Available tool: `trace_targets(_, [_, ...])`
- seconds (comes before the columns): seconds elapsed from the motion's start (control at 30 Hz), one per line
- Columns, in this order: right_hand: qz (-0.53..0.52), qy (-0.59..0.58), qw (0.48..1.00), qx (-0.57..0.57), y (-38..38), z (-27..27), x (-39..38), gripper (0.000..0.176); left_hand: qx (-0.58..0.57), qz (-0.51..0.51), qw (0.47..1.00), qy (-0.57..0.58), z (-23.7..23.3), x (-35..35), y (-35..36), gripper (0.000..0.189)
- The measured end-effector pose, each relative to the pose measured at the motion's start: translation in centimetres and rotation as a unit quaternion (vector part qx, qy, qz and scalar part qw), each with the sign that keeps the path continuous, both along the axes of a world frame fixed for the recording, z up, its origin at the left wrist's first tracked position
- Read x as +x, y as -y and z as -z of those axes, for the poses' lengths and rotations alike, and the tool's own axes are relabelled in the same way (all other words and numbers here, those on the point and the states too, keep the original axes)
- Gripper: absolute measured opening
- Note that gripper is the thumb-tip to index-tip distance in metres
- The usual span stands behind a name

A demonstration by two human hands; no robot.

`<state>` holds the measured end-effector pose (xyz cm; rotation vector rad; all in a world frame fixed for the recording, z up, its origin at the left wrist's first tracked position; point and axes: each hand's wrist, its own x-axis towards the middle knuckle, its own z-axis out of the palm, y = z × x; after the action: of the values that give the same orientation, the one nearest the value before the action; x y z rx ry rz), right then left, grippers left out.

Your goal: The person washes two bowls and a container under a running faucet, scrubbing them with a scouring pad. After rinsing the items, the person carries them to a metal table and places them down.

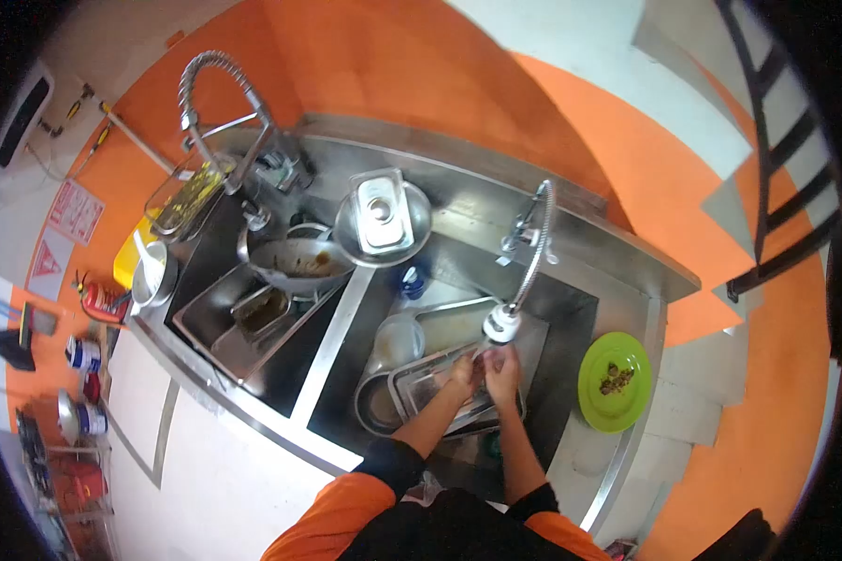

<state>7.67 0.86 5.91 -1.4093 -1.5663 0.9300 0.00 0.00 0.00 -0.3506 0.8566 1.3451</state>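
Note:
Both my hands are close together in the right sink basin, just under the white spray head [501,323] of a coiled tap. My left hand [462,374] is curled, its fingers turned toward the other hand. My right hand [502,370] is also closed, nearly touching the spray head. Something small and dark reddish shows between them, too blurred to name. Below them lies a rectangular metal tray [412,385], over a round pot [374,407]. A translucent plastic container [399,340] sits left of my hands, beside another long metal pan [449,327].
A green plate [614,411] with food scraps stands on the right ledge. A metal bowl [419,245] with a lidded steel pan sits behind the divider. The left basin holds a dirty wok [295,266] and steel pans [217,323]. A second coiled tap [193,93] rises there.

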Motion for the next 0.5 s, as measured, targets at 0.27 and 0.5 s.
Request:
trace_targets(0.27, [0.038,-0.179,0.946,-0.269,3.9,4.7,-5.2,0.019,-0.065,-0.025,0.998,0.0,2.3,-2.4,6.1,0.029])
trace_targets(0.5, [0.096,-0.172,0.941,-0.275,4.7,0.1,-8.4,0.025,-0.074,-0.028,0.997,0.008,1.1,-3.8,6.3,0.027])
